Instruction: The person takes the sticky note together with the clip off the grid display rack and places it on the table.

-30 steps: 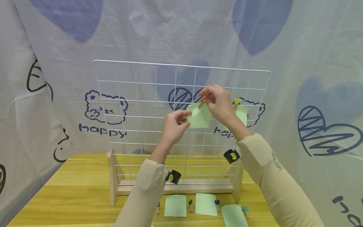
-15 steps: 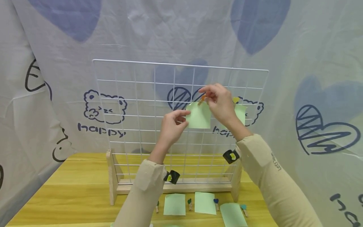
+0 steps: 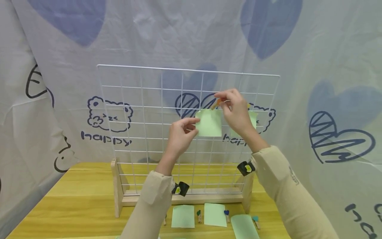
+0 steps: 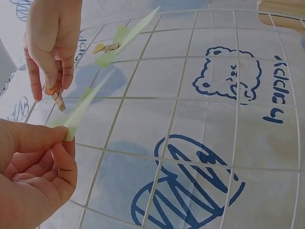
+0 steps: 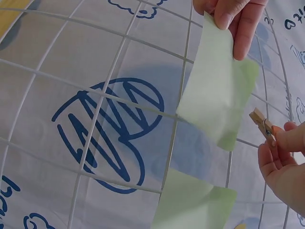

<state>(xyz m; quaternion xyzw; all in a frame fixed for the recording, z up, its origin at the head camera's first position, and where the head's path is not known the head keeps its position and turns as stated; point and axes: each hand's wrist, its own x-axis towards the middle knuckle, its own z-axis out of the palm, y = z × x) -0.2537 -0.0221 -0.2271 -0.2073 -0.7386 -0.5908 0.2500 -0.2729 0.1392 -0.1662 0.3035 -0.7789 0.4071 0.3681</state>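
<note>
My left hand [image 3: 180, 134] pinches the left edge of a pale green sticky note [image 3: 209, 123] between thumb and forefinger, holding it up against the white wire grid [image 3: 143, 106]. In my right hand [image 3: 235, 111] is a small wooden clothespin [image 5: 263, 125] with an orange top, pinched between thumb and fingers. In the right wrist view the clothespin stands a little apart from the note's edge. To the right, a second green note [image 3: 253, 119] hangs on the grid under a clothespin with a yellow top [image 4: 106, 48], partly hidden behind my right hand in the head view.
Wooden feet [image 3: 117, 189] hold the grid upright on a yellow wood-grain table [image 3: 74, 199]. In front of it lie several green notes [image 3: 183, 216] and clothespins, including one with a dark blue heart [image 3: 226, 214] and one with a teal heart [image 3: 256, 221]. A printed cloth [image 3: 143, 36] hangs behind.
My right hand has drawn slightly up and to the right with the clothespin, which has come away from the note's top edge. The left hand keeps its hold on the note.
</note>
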